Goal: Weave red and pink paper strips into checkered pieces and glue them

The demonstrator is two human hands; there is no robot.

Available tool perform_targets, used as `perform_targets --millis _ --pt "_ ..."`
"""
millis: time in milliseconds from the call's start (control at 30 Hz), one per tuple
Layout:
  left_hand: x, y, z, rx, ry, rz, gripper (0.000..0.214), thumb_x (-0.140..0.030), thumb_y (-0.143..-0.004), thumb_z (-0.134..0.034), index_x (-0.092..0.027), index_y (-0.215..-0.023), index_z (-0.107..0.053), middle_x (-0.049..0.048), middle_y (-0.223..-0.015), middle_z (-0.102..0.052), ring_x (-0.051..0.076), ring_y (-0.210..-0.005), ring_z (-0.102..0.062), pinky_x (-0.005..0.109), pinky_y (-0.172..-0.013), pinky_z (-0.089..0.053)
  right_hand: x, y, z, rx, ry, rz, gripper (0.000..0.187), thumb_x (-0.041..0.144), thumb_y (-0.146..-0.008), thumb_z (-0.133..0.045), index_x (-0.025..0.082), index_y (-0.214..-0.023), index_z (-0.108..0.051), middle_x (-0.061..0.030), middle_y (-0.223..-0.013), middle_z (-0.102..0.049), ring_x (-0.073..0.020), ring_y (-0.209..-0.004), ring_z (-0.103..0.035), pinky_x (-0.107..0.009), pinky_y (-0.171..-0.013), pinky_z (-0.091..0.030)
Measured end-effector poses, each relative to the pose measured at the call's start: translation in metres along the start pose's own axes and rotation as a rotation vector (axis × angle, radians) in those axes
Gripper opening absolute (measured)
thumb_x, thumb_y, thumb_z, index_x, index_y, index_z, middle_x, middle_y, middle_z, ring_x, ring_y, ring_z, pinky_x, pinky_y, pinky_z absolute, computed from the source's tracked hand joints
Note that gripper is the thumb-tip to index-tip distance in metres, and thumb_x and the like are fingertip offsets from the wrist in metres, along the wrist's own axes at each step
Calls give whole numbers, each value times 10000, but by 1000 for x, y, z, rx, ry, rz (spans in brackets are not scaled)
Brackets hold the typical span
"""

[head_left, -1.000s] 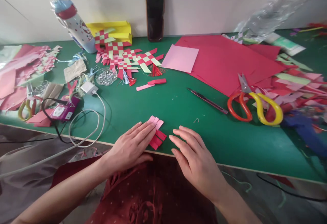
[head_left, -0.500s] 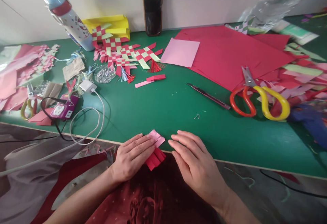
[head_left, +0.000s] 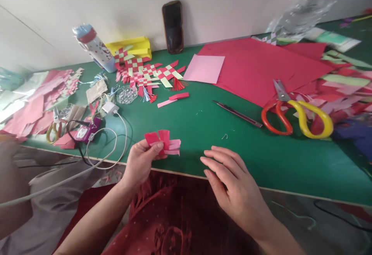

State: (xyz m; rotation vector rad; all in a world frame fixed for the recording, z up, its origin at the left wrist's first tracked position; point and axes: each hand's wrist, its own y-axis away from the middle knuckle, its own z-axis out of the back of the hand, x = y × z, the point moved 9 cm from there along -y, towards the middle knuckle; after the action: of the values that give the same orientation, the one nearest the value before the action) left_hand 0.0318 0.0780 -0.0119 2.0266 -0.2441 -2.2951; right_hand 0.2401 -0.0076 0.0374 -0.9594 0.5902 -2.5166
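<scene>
I see my left hand (head_left: 140,161) pinching red-and-pink paper strips (head_left: 164,138), my right hand (head_left: 236,179) loosely spread, a clear round dish (head_left: 135,93) holding seemingly silver beads (head_left: 126,95).

Right hand (head_left: 228,175) could pass forward, left of the knife (head_left: 236,113); scissors (head_left: 284,97) obstruct ahead-right.

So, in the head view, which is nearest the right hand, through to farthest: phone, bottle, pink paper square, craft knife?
From the right hand:
1. Craft knife, ahead.
2. Pink paper square, farther back, left.
3. Phone, by the wall, farther left.
4. Bottle, far back left.
</scene>
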Motion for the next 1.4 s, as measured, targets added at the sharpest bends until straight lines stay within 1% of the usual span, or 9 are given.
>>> perform_targets --millis 200,400,567,700,900,1033,1167,1300,1400 --pt "5 -10 -6 14 176 153 387 -482 -692 -825 -135 -833 -730 46 -734 -740 165 -644 -715 252 -536 -615 -1 -16 -7 -15 -74 -33 316 113 -911 -570 170 -1221 -581 -109 -1165 -644 -245 -1168 -558 -446 -980 -529" --pt "0 -11 -16 57 157 90 358 -466 -756 -783 -150 -920 -744 63 -814 -761 190 -689 -730 283 -548 -632 -2 -58 -26 -28 -141 -67 342 258 -928 -602 194 -1260 -549 -110 -1171 -660 -246 -1113 -597 -447 -945 -547" --pt "-15 -14 -8 35 1 -137 244 -401 -846 -715 -178 -934 -758 52 -880 -776 196 -755 -746 296 -626 -648 0 -93 -36 -39 -186 -56 199 223 -899 -645 201 -1096 -625 -81 -1093 -692 -225 -1054 -606 -416 -932 -541" --pt "-30 -15 8 15 -144 -348 111 -277 -829 -739 -228 -921 -777 20 -992 -775 191 -936 -739 317 -899 -608 5 -100 -42 36 -185 43 96 165 -910 -604 229 -933 -671 -50 -1032 -701 -208 -1021 -592 -402 -913 -537" --pt "-40 24 -13 247 -796 -1011 356 -101 -975 -493 -160 -1315 -582 92 -1314 -641 221 -1286 -556 382 -1064 -514 -10 -76 -51 170 43 92 203 125 -898 -591 202 -1069 -669 -87 -1110 -668 -242 -1074 -554 -438 -939 -528" --pt "-29 34 -19 265 -958 -1048 355 -86 -985 -438 -121 -1322 -540 119 -1287 -655 236 -1301 -542 383 -1029 -542 -15 -62 -51 201 101 93 180 143 -900 -601 187 -1062 -665 -95 -1104 -662 -247 -1070 -561 -434 -930 -533" --pt "-29 38 -23 308 -1010 -1032 361 -275 -972 -538 -88 -1280 -568 155 -1289 -647 271 -1302 -540 414 -1067 -504 -12 -58 -50 218 91 88 165 160 -910 -592 188 -1054 -666 -98 -1114 -667 -251 -1076 -565 -448 -927 -535" --pt "-26 39 -20 360 -1082 -978 731 -685 -867 -532 -102 -1306 -569 168 -1337 -611 331 -1311 -518 589 -1194 -237 -8 -62 -51 202 54 62 165 160 -921 -569 203 -1041 -673 -85 -1096 -685 -240 -1049 -588 -439 -919 -536" --pt "-26 35 -16 386 -1091 -914 797 -764 -842 -452 -137 -1317 -581 138 -1328 -622 349 -1335 -466 603 -1193 -175 -6 -69 -59 200 56 27 163 187 -941 -546 193 -1048 -669 -81 -1051 -702 -228 -993 -605 -419 -892 -534"
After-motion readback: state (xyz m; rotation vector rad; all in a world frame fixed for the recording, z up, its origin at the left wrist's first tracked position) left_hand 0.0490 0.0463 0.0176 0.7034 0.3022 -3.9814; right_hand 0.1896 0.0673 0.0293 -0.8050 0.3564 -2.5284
